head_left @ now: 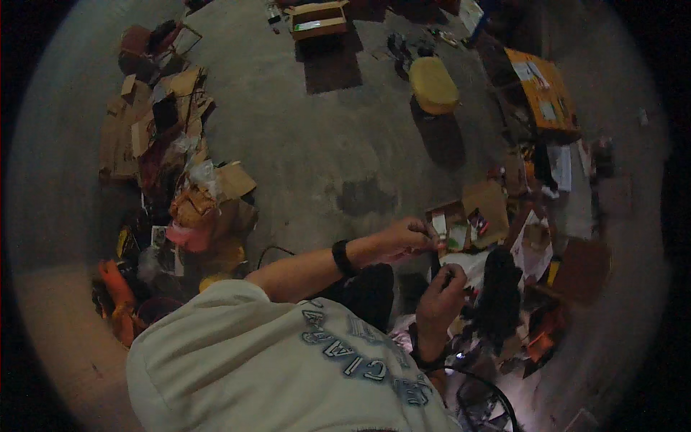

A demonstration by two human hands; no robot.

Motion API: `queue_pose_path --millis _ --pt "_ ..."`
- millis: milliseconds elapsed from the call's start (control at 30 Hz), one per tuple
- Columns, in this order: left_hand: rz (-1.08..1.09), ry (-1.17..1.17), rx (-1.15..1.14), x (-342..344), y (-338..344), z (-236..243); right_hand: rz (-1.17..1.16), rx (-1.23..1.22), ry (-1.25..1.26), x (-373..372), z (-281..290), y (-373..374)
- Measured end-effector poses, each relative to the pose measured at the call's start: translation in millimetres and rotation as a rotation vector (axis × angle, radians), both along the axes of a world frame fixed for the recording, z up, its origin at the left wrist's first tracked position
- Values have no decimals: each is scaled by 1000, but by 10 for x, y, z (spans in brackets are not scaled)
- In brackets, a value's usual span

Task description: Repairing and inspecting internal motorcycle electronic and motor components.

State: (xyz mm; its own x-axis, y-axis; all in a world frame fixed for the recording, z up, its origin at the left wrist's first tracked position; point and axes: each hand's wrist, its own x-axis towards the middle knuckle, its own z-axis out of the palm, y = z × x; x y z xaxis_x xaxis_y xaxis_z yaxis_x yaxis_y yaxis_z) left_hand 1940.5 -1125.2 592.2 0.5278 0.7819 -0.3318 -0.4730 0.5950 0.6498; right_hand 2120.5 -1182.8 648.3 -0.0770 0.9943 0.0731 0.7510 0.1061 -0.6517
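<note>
My left hand point(403, 240) reaches in from the left with a black band on its wrist. Its thumb and fingers are pinched together near a white cloth or bag point(469, 266). My right hand point(440, 299) is closer to my body, its fingers curled in and the thumb side up. The two hands are a short way apart. A small dark, thin thing seems to lie between the fingertips, too dim to name. Just beyond them an open cardboard box point(484, 201) holds small items. Right of my right hand is a black, bulky thing point(500, 284).
Cardboard and clutter point(119, 147) pile up on the left, with an orange object point(117, 283) nearer me. Ahead on the concrete floor stand a yellow-topped stool point(434, 85) and an open box point(318, 21). An orange-yellow table point(545, 93) stands at the far right.
</note>
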Motion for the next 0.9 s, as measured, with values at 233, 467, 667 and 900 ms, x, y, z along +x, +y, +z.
queue_pose_path --millis 233,467,667,900 --pt "349 -153 -5 -575 789 161 160 98 22 -575 -65 1191" --pt "752 458 664 -1144 1663 -171 421 150 32 -1247 -18 2489" --pt "734 -134 41 -1869 2178 142 589 136 131 -1935 77 3315" --pt "902 -165 78 -2901 2640 135 745 117 176 -3055 53 4025"
